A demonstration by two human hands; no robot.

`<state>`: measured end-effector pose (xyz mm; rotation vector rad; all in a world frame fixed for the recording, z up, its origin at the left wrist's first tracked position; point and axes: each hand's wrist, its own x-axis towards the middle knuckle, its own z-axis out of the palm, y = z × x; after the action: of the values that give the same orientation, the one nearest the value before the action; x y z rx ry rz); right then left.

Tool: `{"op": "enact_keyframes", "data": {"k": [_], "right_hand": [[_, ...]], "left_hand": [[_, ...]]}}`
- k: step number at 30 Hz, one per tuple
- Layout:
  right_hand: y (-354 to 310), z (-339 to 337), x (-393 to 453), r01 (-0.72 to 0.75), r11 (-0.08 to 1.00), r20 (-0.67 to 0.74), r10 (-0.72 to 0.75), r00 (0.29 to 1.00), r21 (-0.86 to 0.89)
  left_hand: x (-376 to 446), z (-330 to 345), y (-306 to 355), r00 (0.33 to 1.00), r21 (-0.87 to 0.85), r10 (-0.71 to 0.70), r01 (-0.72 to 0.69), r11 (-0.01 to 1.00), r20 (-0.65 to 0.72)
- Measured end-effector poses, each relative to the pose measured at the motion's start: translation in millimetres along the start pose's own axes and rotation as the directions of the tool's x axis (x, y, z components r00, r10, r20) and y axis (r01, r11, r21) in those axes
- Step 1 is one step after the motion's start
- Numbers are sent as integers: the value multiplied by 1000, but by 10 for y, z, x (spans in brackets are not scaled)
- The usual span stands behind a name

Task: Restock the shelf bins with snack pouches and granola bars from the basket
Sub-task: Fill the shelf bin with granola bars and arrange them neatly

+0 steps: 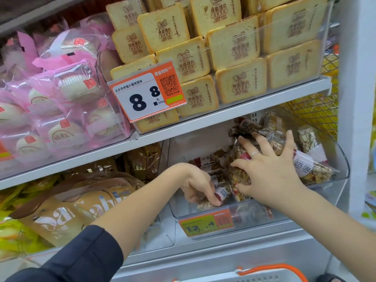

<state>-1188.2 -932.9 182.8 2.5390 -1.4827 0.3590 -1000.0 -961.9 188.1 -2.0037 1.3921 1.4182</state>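
Both hands reach into the clear plastic bin (343, 171) on the lower shelf. The left hand (198, 185) comes in from the lower left with its wrist bent downward, and its grip pinches one granola bar (218, 195) between thumb and curled fingers just inside the bin's front edge. The right hand (270, 169) lies palm down with its fingers spread wide, pressing flat on the heap of granola bars (240, 171); a thin ring sits on one finger. The bars are short, clear-wrapped sticks of brown nuts and seeds with red and white label bands. The pinched bar lies roughly level, its long axis running left to right; those in the heap point in mixed directions, several leaning toward the back right. An orange price tag (205, 222) hangs on the bin's front. The basket (274, 274), white with an orange handle, shows at the bottom edge.
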Motion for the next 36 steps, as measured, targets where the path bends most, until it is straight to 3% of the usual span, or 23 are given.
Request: {"op": "enact_keyframes", "data": {"k": [1,3,4,6,12,17,21,24,27,31,36], "right_hand": [[-6,16,-3,0,1000,20,0,1000,-8],[17,69,-4,1,1000,32,-1,999,-12],[31,79,-2,8,1000,13,-8,1000,-16],[29,47,-11,6,999,38,-4,999,-50],[62,18,1,16,998,24,-14,1000,-59],[44,28,-14,28,996,6,-27,1000,-79],[3,-9,-39,54,994,28,-51,998,-100],[-3,-48,-23,243,963,35,-240,970,-113],[-45,-92,80,495,850,186,-465,866,-179],[-165,-24,228,583,733,423,-431,797,-350],[-34,-74,278,472,826,427,-324,844,-308]], "left_hand": [[16,24,-5,985,156,43,-17,988,-165],[65,70,-42,880,496,200,46,867,-432],[94,97,-76,830,583,269,81,808,-488],[152,166,-124,819,652,338,58,756,-464],[167,268,-197,768,689,437,8,725,-468],[184,347,-263,690,618,481,-63,784,-541],[165,297,-204,701,546,477,-148,824,-530],[132,296,-199,674,579,512,-150,801,-533],[27,316,-233,597,508,559,-274,816,-575],[-9,438,-189,754,424,543,-383,821,-369],[96,457,-57,811,505,524,-348,790,-261]]}}
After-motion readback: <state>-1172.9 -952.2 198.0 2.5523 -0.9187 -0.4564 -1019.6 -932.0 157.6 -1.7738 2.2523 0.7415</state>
